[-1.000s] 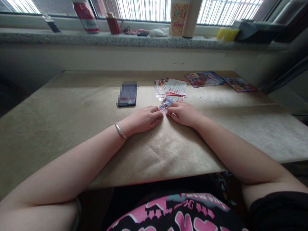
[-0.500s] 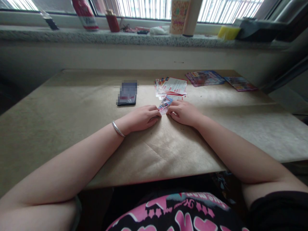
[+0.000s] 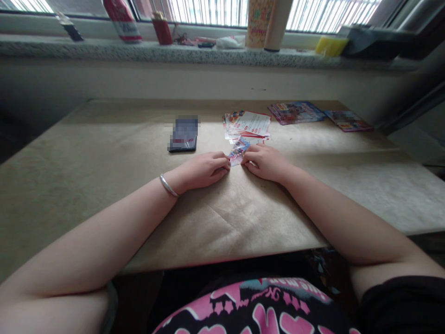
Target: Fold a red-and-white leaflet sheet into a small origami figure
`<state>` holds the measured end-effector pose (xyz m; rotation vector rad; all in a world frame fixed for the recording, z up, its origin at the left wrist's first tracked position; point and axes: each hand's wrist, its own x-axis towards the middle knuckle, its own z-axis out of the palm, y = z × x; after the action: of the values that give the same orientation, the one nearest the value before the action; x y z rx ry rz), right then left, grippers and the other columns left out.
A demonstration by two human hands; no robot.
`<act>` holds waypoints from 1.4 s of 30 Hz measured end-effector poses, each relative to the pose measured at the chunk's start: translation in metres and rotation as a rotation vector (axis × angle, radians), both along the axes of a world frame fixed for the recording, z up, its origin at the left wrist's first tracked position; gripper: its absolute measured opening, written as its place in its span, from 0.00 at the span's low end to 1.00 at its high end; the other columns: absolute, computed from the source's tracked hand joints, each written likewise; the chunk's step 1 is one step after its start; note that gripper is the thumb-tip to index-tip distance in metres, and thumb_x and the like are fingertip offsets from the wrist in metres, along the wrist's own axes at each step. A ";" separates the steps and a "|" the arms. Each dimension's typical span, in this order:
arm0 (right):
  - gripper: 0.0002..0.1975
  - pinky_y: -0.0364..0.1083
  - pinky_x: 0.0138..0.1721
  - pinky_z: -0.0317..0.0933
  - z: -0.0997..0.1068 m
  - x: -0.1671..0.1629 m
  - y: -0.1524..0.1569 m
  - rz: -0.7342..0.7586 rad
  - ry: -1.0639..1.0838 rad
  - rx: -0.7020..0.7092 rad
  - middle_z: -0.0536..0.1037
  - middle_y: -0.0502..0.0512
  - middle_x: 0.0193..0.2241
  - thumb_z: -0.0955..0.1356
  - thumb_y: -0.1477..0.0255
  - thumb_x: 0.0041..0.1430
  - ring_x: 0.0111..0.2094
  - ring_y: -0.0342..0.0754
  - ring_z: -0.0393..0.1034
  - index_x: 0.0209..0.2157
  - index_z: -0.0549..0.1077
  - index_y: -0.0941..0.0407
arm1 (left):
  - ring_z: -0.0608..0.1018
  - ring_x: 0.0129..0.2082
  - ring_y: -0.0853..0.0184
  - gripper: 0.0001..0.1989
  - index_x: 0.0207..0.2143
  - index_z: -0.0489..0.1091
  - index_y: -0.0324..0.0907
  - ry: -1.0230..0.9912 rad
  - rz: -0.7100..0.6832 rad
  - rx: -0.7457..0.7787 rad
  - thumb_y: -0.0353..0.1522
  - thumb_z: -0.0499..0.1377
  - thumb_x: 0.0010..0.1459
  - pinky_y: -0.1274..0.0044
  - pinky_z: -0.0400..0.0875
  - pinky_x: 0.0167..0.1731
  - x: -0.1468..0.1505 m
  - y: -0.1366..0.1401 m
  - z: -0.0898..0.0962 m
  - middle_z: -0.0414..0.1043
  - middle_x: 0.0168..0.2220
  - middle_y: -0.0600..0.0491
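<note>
A small glossy printed piece, blue, pink and white, lies between my two hands near the middle of the table; it looks like folded paper or a wrapper. My left hand is closed at its left corner, fingertips pinched together. On the other side, the fingers of my right hand are curled and pinch its right edge. Just beyond it is a fanned stack of white and red printed cards. A dark phone lies flat beyond my left hand.
Colourful printed packets lie at the back right, with another packet pile beside them. Behind the table, a stone windowsill holds a red-and-white bottle, a red container, tall cups and a yellow item.
My left hand has shifted very slightly left. My right hand and the printed piece are almost where they were.
</note>
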<state>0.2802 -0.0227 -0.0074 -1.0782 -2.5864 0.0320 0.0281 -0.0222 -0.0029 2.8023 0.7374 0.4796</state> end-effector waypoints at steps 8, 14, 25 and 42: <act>0.10 0.48 0.42 0.60 0.001 0.000 0.000 0.002 -0.011 0.006 0.78 0.57 0.40 0.64 0.73 0.62 0.40 0.52 0.68 0.38 0.78 0.54 | 0.78 0.46 0.63 0.12 0.40 0.72 0.39 0.001 -0.005 -0.003 0.32 0.50 0.65 0.73 0.73 0.48 -0.001 0.000 0.001 0.75 0.45 0.45; 0.10 0.49 0.42 0.59 0.001 0.001 0.000 0.010 -0.019 0.007 0.78 0.57 0.40 0.64 0.73 0.62 0.40 0.51 0.68 0.38 0.78 0.54 | 0.79 0.47 0.65 0.12 0.37 0.74 0.41 0.009 -0.026 -0.022 0.32 0.50 0.66 0.74 0.73 0.49 -0.006 0.003 0.003 0.77 0.48 0.48; 0.10 0.49 0.42 0.60 -0.001 0.002 0.001 0.000 -0.021 -0.004 0.78 0.57 0.40 0.64 0.73 0.62 0.40 0.52 0.68 0.37 0.78 0.53 | 0.80 0.46 0.65 0.14 0.36 0.76 0.41 0.007 -0.047 -0.007 0.33 0.51 0.65 0.73 0.75 0.48 -0.010 0.005 0.006 0.79 0.46 0.48; 0.12 0.50 0.44 0.60 -0.002 0.003 0.000 0.040 -0.041 0.042 0.78 0.57 0.41 0.63 0.74 0.63 0.41 0.52 0.68 0.40 0.78 0.53 | 0.79 0.44 0.64 0.15 0.43 0.75 0.40 0.068 -0.038 0.031 0.33 0.50 0.66 0.72 0.74 0.47 -0.017 0.007 0.010 0.78 0.44 0.47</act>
<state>0.2832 -0.0228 -0.0093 -1.0228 -2.6324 -0.0346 0.0107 -0.0151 0.0067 2.8685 0.6945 0.3943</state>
